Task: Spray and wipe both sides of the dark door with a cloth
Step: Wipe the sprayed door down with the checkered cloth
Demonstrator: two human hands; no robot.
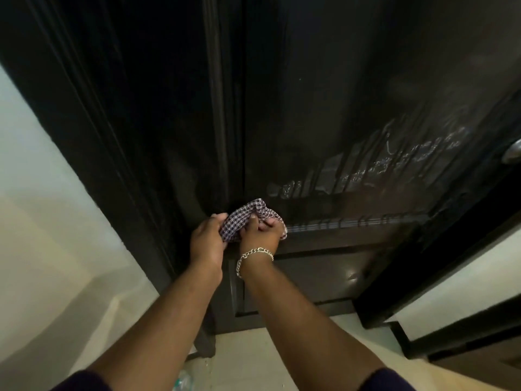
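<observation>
The dark door [324,94] fills the upper view, with wet spray streaks [380,165] running down its right half. A checked purple-and-white cloth [248,215] is bunched against the door near its left edge, just above a horizontal ledge of the panel. My left hand [207,241] grips the cloth's left side. My right hand [262,231], with a chain bracelet on the wrist, grips its right side. Both hands press the cloth at the door.
A dark door frame [112,136] runs down the left beside a pale wall [42,179]. A metal knob [513,150] shows at the right edge. A clear plastic bottle [183,382] lies on the light floor below my arms. Another dark frame [465,328] stands at lower right.
</observation>
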